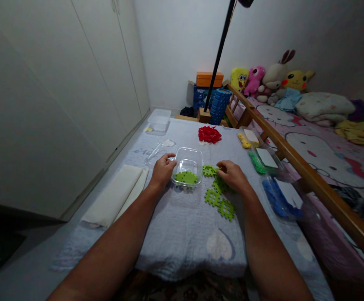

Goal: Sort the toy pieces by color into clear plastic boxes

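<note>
The clear tub [192, 149] is standing upright with its mouth facing up in the middle of the cloth-covered surface [182, 234]; a small heap of green tiles [186, 177] is lying flat in its near half; it is looking nearly square from here, so I cannot tell its long axis; the left hand [163, 169] is gripping the tub's left rim, fingers [171, 157] curling over the edge; a clear lid [160, 150] is lying just beyond that hand; the right hand [233, 175] is resting palm down on the loose green tiles [219, 200] just right of the tub, fingers bent onto them, though I cannot tell whether they are pinching one; these tiles are lying flat in a chain running diagonally from beside the tub toward the near right; three more clear tubs are lining the right edge, holding yellow pieces [243, 142], green pieces [256, 164] and blue pieces [274, 200], each with a white card; a red pile [210, 134] is sitting loose farther back; another clear tub [159, 121] is standing at the far left corner
</note>
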`<state>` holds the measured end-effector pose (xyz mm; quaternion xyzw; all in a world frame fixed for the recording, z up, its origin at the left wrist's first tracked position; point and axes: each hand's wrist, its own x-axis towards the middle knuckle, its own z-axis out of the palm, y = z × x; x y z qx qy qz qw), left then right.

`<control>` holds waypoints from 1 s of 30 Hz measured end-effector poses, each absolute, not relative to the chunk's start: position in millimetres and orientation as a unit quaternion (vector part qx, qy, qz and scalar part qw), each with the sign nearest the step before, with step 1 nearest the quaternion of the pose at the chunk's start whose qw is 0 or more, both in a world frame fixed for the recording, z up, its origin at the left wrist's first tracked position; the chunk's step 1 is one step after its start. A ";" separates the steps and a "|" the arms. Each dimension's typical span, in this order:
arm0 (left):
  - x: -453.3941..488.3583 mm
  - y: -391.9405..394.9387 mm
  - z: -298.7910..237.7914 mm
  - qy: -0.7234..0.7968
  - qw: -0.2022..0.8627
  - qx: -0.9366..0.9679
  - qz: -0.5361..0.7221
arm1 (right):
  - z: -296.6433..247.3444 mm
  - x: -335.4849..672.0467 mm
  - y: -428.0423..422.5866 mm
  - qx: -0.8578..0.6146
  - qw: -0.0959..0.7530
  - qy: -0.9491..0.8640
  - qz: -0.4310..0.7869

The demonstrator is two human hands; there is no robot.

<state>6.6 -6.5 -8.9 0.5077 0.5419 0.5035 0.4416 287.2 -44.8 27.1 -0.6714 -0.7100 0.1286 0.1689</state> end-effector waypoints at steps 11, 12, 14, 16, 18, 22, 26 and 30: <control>5.9 -6.5 -9.4 0.544 0.438 0.514 0.498 | 25.3 300.8 -51.1 -0.679 0.066 -0.722 0.114; 5.8 -6.4 -9.8 0.544 0.437 0.514 0.498 | 26.0 300.0 -51.3 -0.680 0.069 -0.720 0.121; 5.7 -5.9 -10.4 0.545 0.437 0.514 0.498 | 28.0 298.7 -51.6 -0.681 0.076 -0.717 0.131; 5.7 -5.6 -11.0 0.545 0.438 0.512 0.499 | 31.1 298.2 -51.9 -0.681 0.077 -0.715 0.138; 5.8 -5.4 -11.2 0.543 0.440 0.510 0.500 | 35.6 298.3 -52.0 -0.680 0.080 -0.713 0.151; 6.2 -5.9 -10.6 0.538 0.448 0.507 0.503 | 51.5 296.6 -51.4 -0.664 0.129 -0.716 0.174; 6.3 -6.3 -10.2 0.540 0.447 0.506 0.502 | 76.1 286.5 -50.4 -0.626 0.208 -0.731 0.178; 6.7 -6.8 -9.6 0.543 0.444 0.508 0.500 | 94.6 262.3 -46.0 -0.590 0.287 -0.740 0.148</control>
